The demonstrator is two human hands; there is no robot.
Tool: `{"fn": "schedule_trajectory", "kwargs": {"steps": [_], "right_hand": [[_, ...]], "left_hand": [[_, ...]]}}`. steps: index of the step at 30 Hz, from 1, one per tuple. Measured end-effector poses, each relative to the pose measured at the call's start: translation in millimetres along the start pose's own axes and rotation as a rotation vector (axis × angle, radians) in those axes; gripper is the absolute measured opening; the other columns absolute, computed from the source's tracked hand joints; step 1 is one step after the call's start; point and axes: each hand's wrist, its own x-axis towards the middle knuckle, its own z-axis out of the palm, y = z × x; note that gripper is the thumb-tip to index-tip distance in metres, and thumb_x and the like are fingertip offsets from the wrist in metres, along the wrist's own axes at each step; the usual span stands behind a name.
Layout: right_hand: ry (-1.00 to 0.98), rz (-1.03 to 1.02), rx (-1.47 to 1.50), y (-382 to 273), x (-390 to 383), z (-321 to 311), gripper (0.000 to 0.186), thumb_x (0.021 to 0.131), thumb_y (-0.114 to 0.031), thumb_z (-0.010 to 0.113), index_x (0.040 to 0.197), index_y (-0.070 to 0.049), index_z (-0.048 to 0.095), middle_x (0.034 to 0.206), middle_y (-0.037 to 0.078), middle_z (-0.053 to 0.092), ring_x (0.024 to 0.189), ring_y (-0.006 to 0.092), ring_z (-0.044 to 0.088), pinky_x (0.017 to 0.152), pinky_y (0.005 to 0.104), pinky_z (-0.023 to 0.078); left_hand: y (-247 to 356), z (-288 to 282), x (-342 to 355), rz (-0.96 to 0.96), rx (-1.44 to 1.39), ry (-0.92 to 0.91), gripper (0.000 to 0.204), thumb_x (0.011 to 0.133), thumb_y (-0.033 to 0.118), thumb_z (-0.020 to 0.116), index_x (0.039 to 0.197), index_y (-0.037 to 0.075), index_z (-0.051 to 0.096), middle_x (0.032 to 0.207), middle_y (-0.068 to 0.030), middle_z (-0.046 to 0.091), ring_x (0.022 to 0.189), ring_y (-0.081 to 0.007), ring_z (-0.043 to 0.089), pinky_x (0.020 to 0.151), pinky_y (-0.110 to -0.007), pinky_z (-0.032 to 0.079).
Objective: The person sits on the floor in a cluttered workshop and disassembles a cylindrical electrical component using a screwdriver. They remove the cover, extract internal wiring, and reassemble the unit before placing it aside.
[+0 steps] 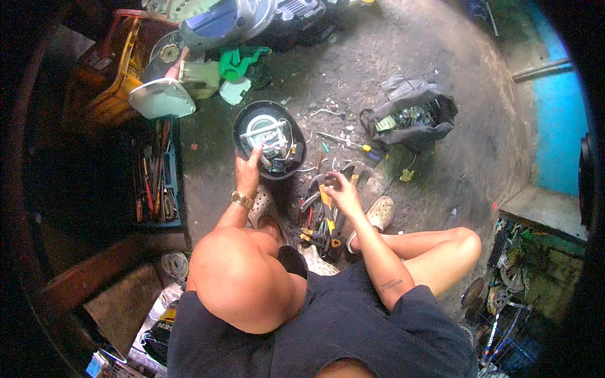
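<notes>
Sitting with bent knees above a dark, littered floor, a person in dark clothes steadies a round black appliance housing (271, 140) with one hand. The housing lies ahead and slightly left of the body, open side up, showing a white ring, a metal bracket and loose wires. At its lower left edge, the left hand (247, 173) has the rim partly closed in its grip, thumb over the inside and wrist wearing a gold-coloured watch (242, 200). The right hand (344, 191) is well apart from the housing, to its lower right, above a cluster of tools (328, 220) between the feet. Its fingers are loosely curled beside a yellow-and-black handle; whether they grip it, I cannot tell. Beyond that hand lies a screwdriver (367, 148) with a blue-and-yellow handle, and farther right, a dark bag (416, 129) holding small parts.
</notes>
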Motion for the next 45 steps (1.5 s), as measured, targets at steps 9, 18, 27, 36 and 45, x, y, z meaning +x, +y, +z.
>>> {"fn": "schedule_trajectory", "kwargs": {"steps": [9, 18, 27, 36, 45], "right_hand": [[0.165, 0.409, -0.111, 70, -16, -61, 0.036, 0.087, -0.022, 0.07, 0.12, -0.007, 0.066, 0.082, 0.009, 0.071, 0.06, 0.0161, 0.066, 0.051, 0.0312, 0.052], [0.044, 0.487, -0.397, 103, -38, -28, 0.027, 0.086, -0.025, 0.069, 0.104, -0.005, 0.072, 0.081, 0.011, 0.073, 0.069, 0.0208, 0.07, 0.066, 0.0363, 0.055], [-0.327, 0.114, -0.927, 24, -78, 29, 0.025, 0.087, -0.016, 0.054, 0.102, -0.004, 0.069, 0.099, 0.022, 0.071, 0.093, 0.0381, 0.07, 0.083, 0.0478, 0.056], [0.048, 0.417, -0.877, 88, -94, 61, 0.022, 0.088, -0.015, 0.055, 0.091, -0.005, 0.075, 0.097, 0.019, 0.074, 0.094, 0.0307, 0.073, 0.08, 0.0423, 0.058], [-0.016, 0.304, -0.868, 104, -84, 51, 0.033, 0.09, -0.03, 0.055, 0.095, -0.006, 0.076, 0.102, 0.018, 0.073, 0.101, 0.0332, 0.07, 0.089, 0.0472, 0.053]], "left_hand": [[14, -3, 45, 0.117, 0.063, -0.135, 0.052, 0.09, 0.03, 0.069, 0.13, 0.0, 0.058, 0.123, -0.0125, 0.066, 0.11, -0.0222, 0.062, 0.098, -0.035, 0.045], [45, -23, 41, -0.067, -0.053, -0.176, 0.074, 0.086, 0.039, 0.073, 0.143, 0.001, 0.045, 0.137, -0.0134, 0.055, 0.124, -0.0238, 0.053, 0.105, -0.037, 0.04], [103, -48, 39, -0.204, 0.474, -0.13, 0.088, 0.082, 0.056, 0.073, 0.146, 0.005, 0.039, 0.138, -0.0175, 0.053, 0.117, -0.0294, 0.057, 0.095, -0.049, 0.045], [199, -40, 45, 0.044, 1.176, -0.521, 0.058, 0.091, 0.043, 0.069, 0.128, 0.0, 0.055, 0.118, -0.0195, 0.066, 0.09, -0.0273, 0.069, 0.075, -0.04, 0.056], [44, 23, 62, 0.0, 0.464, 0.163, 0.092, 0.076, 0.043, 0.081, 0.14, -0.006, 0.036, 0.13, -0.0319, 0.056, 0.121, -0.0429, 0.057, 0.101, -0.045, 0.046]]}}
